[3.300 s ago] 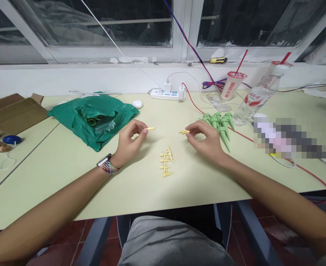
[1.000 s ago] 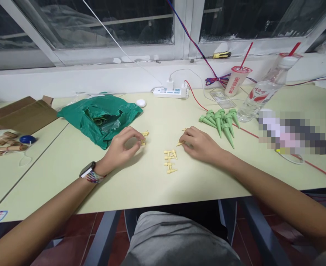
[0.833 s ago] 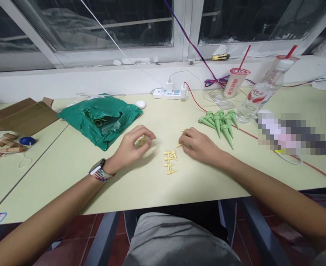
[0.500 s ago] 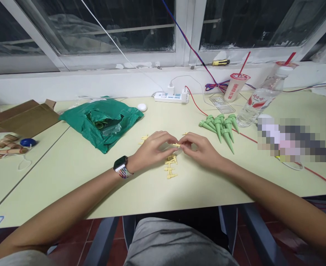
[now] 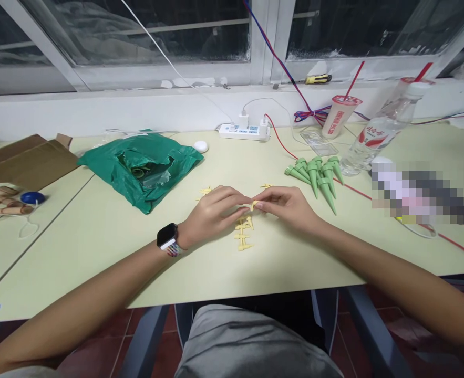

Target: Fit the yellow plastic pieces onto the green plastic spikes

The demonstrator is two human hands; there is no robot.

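Note:
A small yellow plastic piece (image 5: pixel 254 205) is pinched between the thumb and forefinger of my right hand (image 5: pixel 289 209). My left hand (image 5: pixel 215 212), with a watch on its wrist, is curled in from the other side, its fingertips closed on the same piece's left edge. Just below the hands, several similar yellow plastic pieces (image 5: pixel 243 237) lie in a short column on the table (image 5: pixel 200 273). More yellow pieces (image 5: pixel 205 191) lie behind my left hand, and a few others (image 5: pixel 266 185) behind my right. The fingers partly hide the held piece.
Green plastic spikes (image 5: pixel 318 173) are piled beyond my right hand, near a water bottle (image 5: pixel 377 131) and a drink cup (image 5: pixel 340 116). A torn green bag (image 5: pixel 137 184) lies to the left. A power strip (image 5: pixel 244 132) stands at the back; a red cable (image 5: pixel 358 195) runs right.
The yellow piece between my fingers has turned from lying sideways to more upright. My hands stay close together, and the view has shifted slightly.

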